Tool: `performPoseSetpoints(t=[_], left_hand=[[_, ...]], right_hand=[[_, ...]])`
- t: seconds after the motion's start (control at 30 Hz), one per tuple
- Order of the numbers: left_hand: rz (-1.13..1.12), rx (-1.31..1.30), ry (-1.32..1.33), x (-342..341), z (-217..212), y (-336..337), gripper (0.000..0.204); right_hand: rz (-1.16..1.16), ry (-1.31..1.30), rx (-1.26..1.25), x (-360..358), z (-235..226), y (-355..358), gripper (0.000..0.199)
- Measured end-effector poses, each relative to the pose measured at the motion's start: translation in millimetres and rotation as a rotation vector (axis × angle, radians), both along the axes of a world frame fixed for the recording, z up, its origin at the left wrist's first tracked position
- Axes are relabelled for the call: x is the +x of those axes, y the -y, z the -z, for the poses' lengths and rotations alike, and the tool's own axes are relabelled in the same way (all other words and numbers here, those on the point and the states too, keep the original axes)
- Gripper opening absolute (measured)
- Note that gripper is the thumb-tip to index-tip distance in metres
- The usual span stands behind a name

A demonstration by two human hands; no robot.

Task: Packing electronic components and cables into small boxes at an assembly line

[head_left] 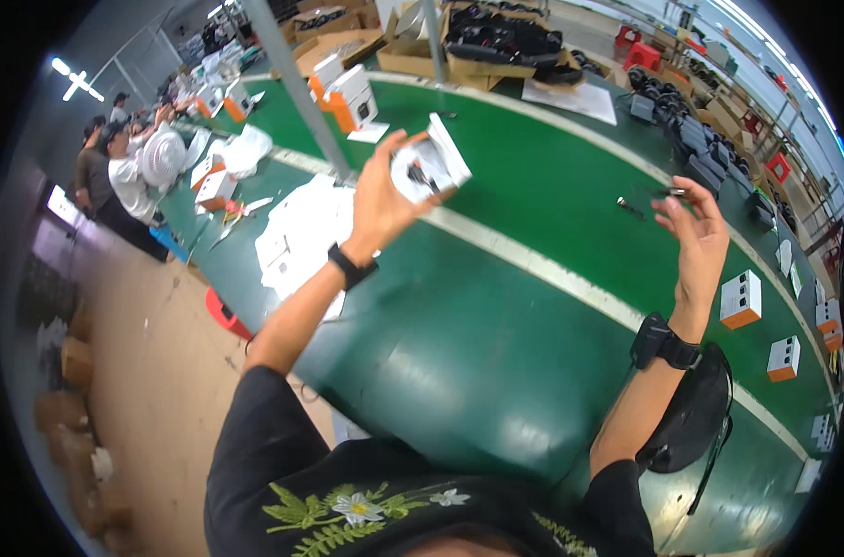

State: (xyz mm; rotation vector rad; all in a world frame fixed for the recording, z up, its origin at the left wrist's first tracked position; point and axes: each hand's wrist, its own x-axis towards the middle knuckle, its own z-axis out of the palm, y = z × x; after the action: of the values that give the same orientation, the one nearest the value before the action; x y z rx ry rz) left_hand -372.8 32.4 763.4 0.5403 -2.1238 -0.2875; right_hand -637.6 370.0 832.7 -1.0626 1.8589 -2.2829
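Observation:
My left hand [382, 200] is closed around a small open white box [451, 153] above the near edge of the green belt. Inside the box a short black cable [420, 174] shows, while the lower part of its contents is hidden. Out to the right, my right hand [695, 223] is raised with its fingertips pinched on a small dark piece with a shiny end [674, 192], too small to name. A similar small black piece with a bright tip [631, 207] lies on the belt just left of that hand.
White sheets [296, 232] are piled on the green table [459, 343] by my left arm. Orange-and-white boxes [741, 299] stand at the right, more [349, 97] at the far left. A grey post [296, 88] rises beyond my left hand. A black bag [691, 408] sits beside my right forearm.

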Motion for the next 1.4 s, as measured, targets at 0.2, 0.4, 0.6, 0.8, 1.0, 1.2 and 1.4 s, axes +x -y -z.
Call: performPoseSetpoints(t=[0.2, 0.4, 0.6, 0.8, 1.0, 1.2, 1.4], left_hand=[[-0.151, 0.398, 0.039, 117.3, 36.6, -208.5, 0.119], [-0.057, 0.587, -0.236, 153.2, 43.6, -261.2, 0.128], [0.002, 0.014, -0.158, 180.1, 49.2, -230.4, 0.035], [0.057, -0.248, 0.013, 165.2, 41.6, -210.2, 0.024], [0.242, -0.27, 0.148, 162.8, 31.0, -193.6, 0.019], [0.446, 0.042, -0.168, 159.8, 42.3, -171.3, 0.036], [0.516, 0.868, -0.262, 143.6, 39.5, -165.8, 0.052]], right_hand=[[-0.342, -0.08, 0.137, 153.1, -17.7, 14.9, 0.018], [-0.303, -0.326, 0.402, 229.1, 6.9, -8.0, 0.019], [-0.247, -0.848, 0.449, 248.2, -5.0, -1.9, 0.014], [-0.202, -1.351, 0.757, 264.8, 24.6, 39.4, 0.009], [-0.187, -1.083, 0.783, 249.2, 55.3, 42.7, 0.019], [-0.508, -0.941, 0.722, 237.1, 28.6, 36.2, 0.04], [-0.471, -0.895, 0.652, 229.9, 47.1, 10.5, 0.066]])
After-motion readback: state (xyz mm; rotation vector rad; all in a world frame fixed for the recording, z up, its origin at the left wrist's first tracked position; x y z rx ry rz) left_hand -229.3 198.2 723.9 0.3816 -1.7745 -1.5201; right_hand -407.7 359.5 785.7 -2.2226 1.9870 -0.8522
